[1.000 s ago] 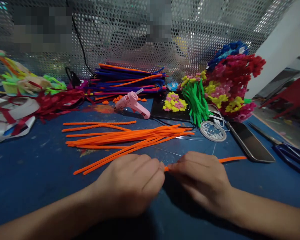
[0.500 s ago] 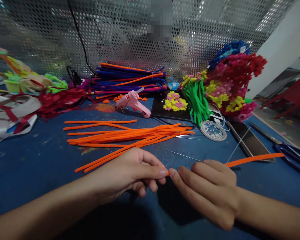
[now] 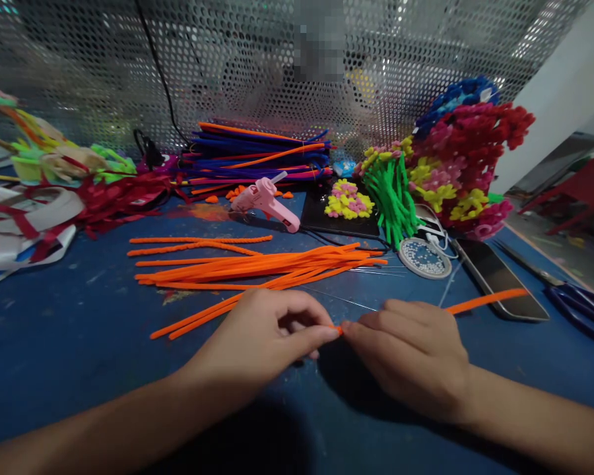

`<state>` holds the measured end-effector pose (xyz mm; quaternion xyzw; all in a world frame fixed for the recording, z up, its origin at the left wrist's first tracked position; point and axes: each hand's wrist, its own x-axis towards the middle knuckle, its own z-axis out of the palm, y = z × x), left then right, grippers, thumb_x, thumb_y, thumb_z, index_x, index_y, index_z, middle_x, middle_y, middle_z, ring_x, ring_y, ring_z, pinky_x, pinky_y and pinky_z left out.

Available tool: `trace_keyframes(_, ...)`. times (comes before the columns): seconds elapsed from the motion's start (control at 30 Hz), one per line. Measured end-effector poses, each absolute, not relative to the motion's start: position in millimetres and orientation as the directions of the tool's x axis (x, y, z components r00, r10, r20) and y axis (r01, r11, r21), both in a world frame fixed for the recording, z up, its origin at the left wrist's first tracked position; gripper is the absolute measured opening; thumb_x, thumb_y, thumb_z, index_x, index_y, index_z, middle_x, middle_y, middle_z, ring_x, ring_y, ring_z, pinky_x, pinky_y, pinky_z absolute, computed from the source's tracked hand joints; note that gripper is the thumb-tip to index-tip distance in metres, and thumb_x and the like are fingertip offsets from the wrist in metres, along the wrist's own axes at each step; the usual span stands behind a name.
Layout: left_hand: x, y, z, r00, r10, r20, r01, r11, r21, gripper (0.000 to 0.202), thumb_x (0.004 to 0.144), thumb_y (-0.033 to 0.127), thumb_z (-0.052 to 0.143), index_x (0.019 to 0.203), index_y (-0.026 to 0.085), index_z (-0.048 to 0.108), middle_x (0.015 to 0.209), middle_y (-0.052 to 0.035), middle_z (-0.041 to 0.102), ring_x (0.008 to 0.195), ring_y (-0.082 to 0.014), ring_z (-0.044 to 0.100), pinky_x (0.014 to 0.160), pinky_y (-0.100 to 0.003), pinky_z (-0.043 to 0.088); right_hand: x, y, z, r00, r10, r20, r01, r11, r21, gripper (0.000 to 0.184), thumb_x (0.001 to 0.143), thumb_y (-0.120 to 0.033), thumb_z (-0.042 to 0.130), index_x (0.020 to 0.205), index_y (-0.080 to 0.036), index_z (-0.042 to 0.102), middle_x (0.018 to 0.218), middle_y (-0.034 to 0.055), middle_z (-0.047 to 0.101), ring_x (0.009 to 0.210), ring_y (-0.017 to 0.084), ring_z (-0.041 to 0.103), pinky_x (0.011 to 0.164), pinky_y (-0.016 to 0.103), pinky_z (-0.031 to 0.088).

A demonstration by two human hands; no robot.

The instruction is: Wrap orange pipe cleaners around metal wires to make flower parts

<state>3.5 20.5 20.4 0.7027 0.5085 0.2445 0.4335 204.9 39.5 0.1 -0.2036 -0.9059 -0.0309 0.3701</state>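
My left hand [image 3: 264, 343] and my right hand [image 3: 413, 356] meet fingertip to fingertip low over the blue table [image 3: 79, 343]. Both pinch the near end of one orange pipe cleaner [image 3: 485, 301]. Its free length runs out to the right past my right hand, over the edge of a dark phone [image 3: 499, 280]. A thin wire [image 3: 450, 290] rises from near my right hand. Just behind my hands lies a loose pile of orange pipe cleaners [image 3: 257, 267].
A pink glue gun [image 3: 267, 201], a stack of blue and orange pipe cleaners [image 3: 257, 155], a black tray of small flowers [image 3: 346, 204], green stems [image 3: 393, 198], a pipe-cleaner bouquet [image 3: 468, 155], a round bead dish [image 3: 424, 258], scissors [image 3: 574, 297], red ribbon scraps [image 3: 113, 198].
My left fingers uncurled from a closed fist into a fingertip pinch. The pipe cleaner's free end swung up and further right, then dropped back a little.
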Motion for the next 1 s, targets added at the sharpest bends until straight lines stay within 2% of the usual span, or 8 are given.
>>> trace_keyframes(0.1, 7.1, 25.7, 23.0, 0.368, 0.844, -0.390, 0.304, 0.288, 0.908, 0.023, 0.075, 0.039, 0.061, 0.076, 0.016, 0.064, 0.062, -0.0003, 0.066, 0.054, -0.0107, 0.061, 0.052, -0.018, 0.048, 209.0, 40.7, 4.0, -0.710, 0.173, 0.682, 0.374, 0.914, 0.157, 0.011, 0.080, -0.011, 0.056, 0.088, -0.010, 0.064, 0.065, 0.0017, 0.065, 0.049, 0.010, 0.046, 0.043, 0.026, 0.029)
trace_keyframes(0.2, 6.6, 27.2, 25.3, 0.387, 0.815, -0.432, 0.274, 0.346, 0.897, 0.020, 0.072, 0.036, 0.064, 0.077, 0.016, 0.064, 0.061, 0.0000, 0.065, 0.054, -0.0109, 0.060, 0.053, -0.019, 0.048, 209.7, 40.5, 7.9, -0.730, 0.118, 0.673, 0.355, 0.907, 0.226, 0.012, 0.082, -0.012, 0.053, 0.085, -0.009, 0.065, 0.065, 0.0017, 0.065, 0.049, 0.010, 0.047, 0.042, 0.027, 0.029)
trace_keyframes(0.33, 2.6, 22.8, 26.4, 0.414, 0.890, -0.189, 0.513, -0.056, 0.857, 0.014, 0.076, 0.030, 0.059, 0.074, 0.018, 0.065, 0.062, -0.0006, 0.066, 0.057, -0.0132, 0.060, 0.053, -0.020, 0.045, 205.9, 38.6, 2.2, -0.696, 0.204, 0.689, 0.375, 0.921, 0.106, 0.012, 0.082, -0.013, 0.054, 0.087, -0.012, 0.064, 0.062, 0.0009, 0.062, 0.050, 0.010, 0.047, 0.044, 0.026, 0.029)
trace_keyframes(0.43, -1.9, 15.9, 22.8, 0.539, 0.816, 0.208, 0.619, -0.551, 0.560, 0.022, 0.082, 0.024, 0.046, 0.083, 0.019, 0.067, 0.077, -0.0065, 0.069, 0.071, -0.0193, 0.062, 0.065, -0.028, 0.046, 201.7, 36.9, -1.4, -0.628, 0.426, 0.652, 0.384, 0.898, -0.216, 0.010, 0.083, -0.014, 0.053, 0.083, -0.013, 0.063, 0.061, 0.0009, 0.060, 0.053, 0.009, 0.049, 0.048, 0.024, 0.033)
trace_keyframes(0.53, -2.1, 13.0, 19.3, 0.590, 0.730, 0.345, 0.601, -0.683, 0.416, 0.027, 0.082, 0.022, 0.040, 0.090, 0.018, 0.066, 0.083, -0.0105, 0.069, 0.075, -0.0228, 0.062, 0.070, -0.033, 0.046, 200.6, 36.2, -1.2, -0.598, 0.556, 0.577, 0.372, 0.830, -0.416, 0.012, 0.085, -0.014, 0.051, 0.080, -0.013, 0.062, 0.062, 0.0012, 0.060, 0.056, 0.009, 0.052, 0.051, 0.022, 0.036)
trace_keyframes(0.7, 5.6, 22.1, 19.3, 0.370, 0.869, -0.328, 0.445, 0.144, 0.884, 0.021, 0.078, 0.036, 0.056, 0.077, 0.016, 0.063, 0.059, -0.0008, 0.063, 0.050, -0.0122, 0.058, 0.048, -0.021, 0.046, 205.7, 37.6, 0.3, -0.689, 0.219, 0.690, 0.390, 0.916, 0.098, 0.010, 0.082, -0.013, 0.054, 0.083, -0.013, 0.064, 0.063, 0.0011, 0.063, 0.049, 0.009, 0.048, 0.044, 0.026, 0.030)
trace_keyframes(0.83, 2.0, 27.2, 20.4, 0.494, 0.602, -0.627, 0.157, 0.648, 0.745, 0.024, 0.072, 0.037, 0.066, 0.070, 0.013, 0.063, 0.062, -0.0008, 0.063, 0.050, -0.0068, 0.057, 0.046, -0.014, 0.045, 206.4, 38.0, 9.3, -0.749, 0.030, 0.662, 0.325, 0.888, 0.327, 0.010, 0.081, -0.016, 0.057, 0.079, -0.012, 0.066, 0.064, 0.0003, 0.066, 0.047, 0.008, 0.048, 0.040, 0.026, 0.030)
trace_keyframes(1.0, -1.4, 27.6, 22.7, 0.502, 0.561, -0.658, 0.029, 0.750, 0.661, 0.015, 0.069, 0.026, 0.071, 0.071, 0.014, 0.064, 0.058, 0.0022, 0.061, 0.048, -0.0029, 0.054, 0.045, -0.009, 0.042, 205.4, 36.7, 14.9, -0.747, 0.013, 0.665, 0.319, 0.885, 0.340, 0.010, 0.080, -0.015, 0.059, 0.076, -0.013, 0.067, 0.063, -0.0008, 0.066, 0.046, 0.007, 0.048, 0.039, 0.025, 0.031)
